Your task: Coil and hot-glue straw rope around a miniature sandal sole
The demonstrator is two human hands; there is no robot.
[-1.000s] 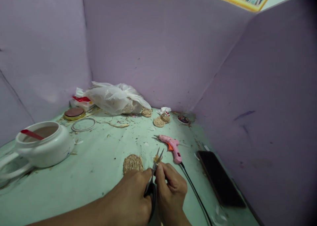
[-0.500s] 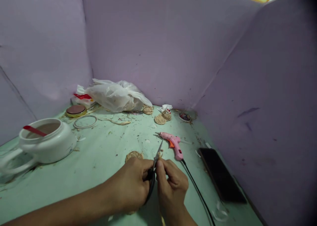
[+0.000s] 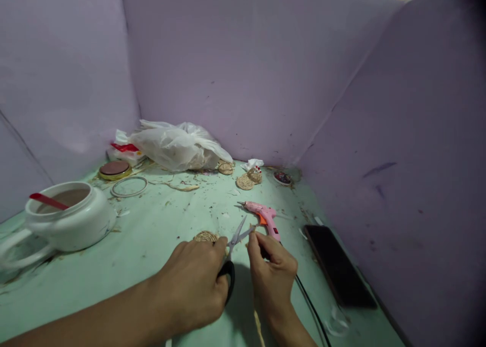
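The narrow, pale tan fibre strip (image 3: 258, 326) trails lengthwise below the right hand (image 3: 273, 266), which pinches what looks like its far end. Just left, apart from it, the left hand (image 3: 199, 281) is closed around silver scissors with black handles (image 3: 232, 243); I see 2 parted blades, 1 angled right to the pinching fingertips, though I can't tell if they touch. Beyond the left hand lies a flat tan fibre coil (image 3: 205, 236); beyond the right, a pink plastic glue gun (image 3: 261, 211), on the pale green surface (image 3: 163, 230).

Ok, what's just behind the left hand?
Beyond the left hand, the far part of a coiled tan piece shows; the hand hides its near part and whatever lies beneath.
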